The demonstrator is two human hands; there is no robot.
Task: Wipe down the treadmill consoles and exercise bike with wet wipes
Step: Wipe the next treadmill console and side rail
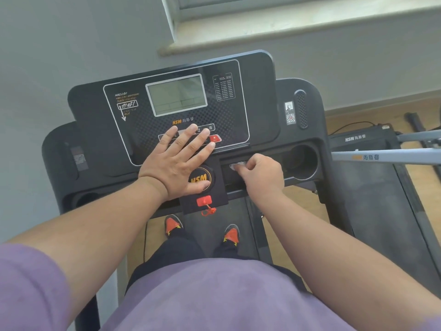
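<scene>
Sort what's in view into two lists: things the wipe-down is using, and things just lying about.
In use:
wet wipe, gripped by the right hand
treadmill console
left hand, flat on the console

Lying about:
red safety key
second treadmill
window sill

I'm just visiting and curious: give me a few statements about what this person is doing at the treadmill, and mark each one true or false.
1. The right hand grips a crumpled wipe in the tray right of the round HSM knob. True.
2. The left hand holds a spray bottle. False: it lies flat and spread on the console, its fingers over the buttons.
3. The screen shows bright running numbers. False: it is grey and blank.
4. A red safety key sits below the knob. True.
5. The person wears blue shoes. False: the shoes are orange and black.
</scene>
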